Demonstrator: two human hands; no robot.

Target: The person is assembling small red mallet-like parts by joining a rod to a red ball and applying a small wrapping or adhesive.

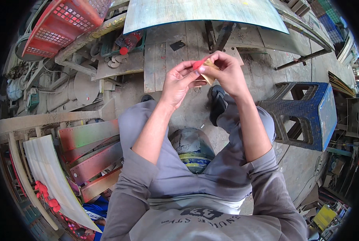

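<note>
My left hand pinches a small red rounded piece between thumb and fingertips, out in front of my knees. Close against it, my right hand is closed on a folded tan sheet that looks like sandpaper. The sheet touches the red piece or lies right beside it; fingers hide part of both. More red rounded pieces lie in a cluster on a pale curved board at my lower left.
Ahead is a pale blue-edged panel. A red plastic basket stands far left, and a blue plastic stool lies on its side at right. Painted planks are by my left leg. A paint-stained bucket is between my legs.
</note>
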